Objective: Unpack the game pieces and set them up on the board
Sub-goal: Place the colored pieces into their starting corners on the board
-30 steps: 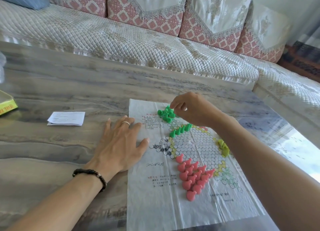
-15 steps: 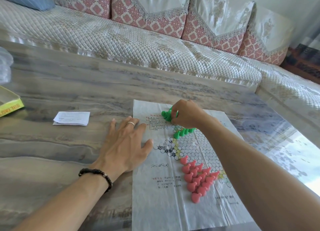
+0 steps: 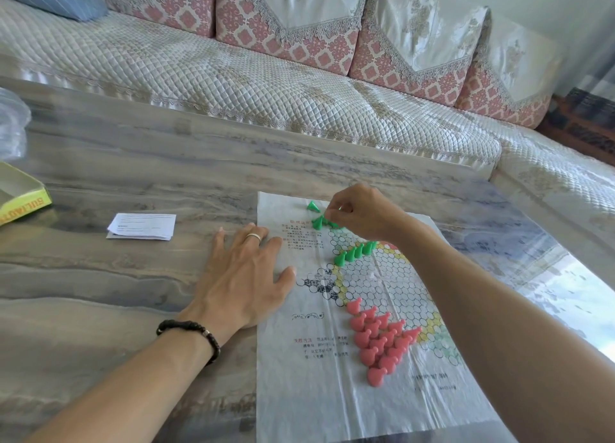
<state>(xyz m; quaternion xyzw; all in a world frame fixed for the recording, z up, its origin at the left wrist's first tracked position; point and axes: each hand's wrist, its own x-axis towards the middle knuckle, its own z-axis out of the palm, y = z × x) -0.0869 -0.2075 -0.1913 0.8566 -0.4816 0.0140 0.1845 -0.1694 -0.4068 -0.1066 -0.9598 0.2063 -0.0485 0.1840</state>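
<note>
Fingers of the right hand (image 3: pixel 362 214) curled, pinching a green piece (image 3: pixel 327 217) at the far end of the board (image 3: pixel 299 392), over a small loose cluster of green pieces (image 3: pixel 319 222); one more green piece (image 3: pixel 312 206) lies just beyond it, apart. Left hand (image 3: pixel 244 278) flat, palm down, fingers spread and straight, holding nothing; it rests on the table (image 3: pixel 100 309) with thumb and fingertips overlapping the board's left edge. Ring on one finger, dark bead bracelet (image 3: pixel 191 334) on the wrist. Near the right wrist, a short row of green pieces (image 3: pixel 354 253) stands upright on the hexagon grid's far-left edge. Pink pieces (image 3: pixel 379 339) stand packed in a triangle on the near part of the grid, touching one another. Board is a thin printed sheet lying flat on the table, partly hidden by the right forearm. Further left on the table: folded white paper slip (image 3: pixel 142 226), well apart from the board; yellow box (image 3: pixel 20 196) at the left edge, with clear plastic bag (image 3: pixel 11 126) behind it. Quilted sofa (image 3: pixel 266 93) with patterned cushions beyond the table.
</note>
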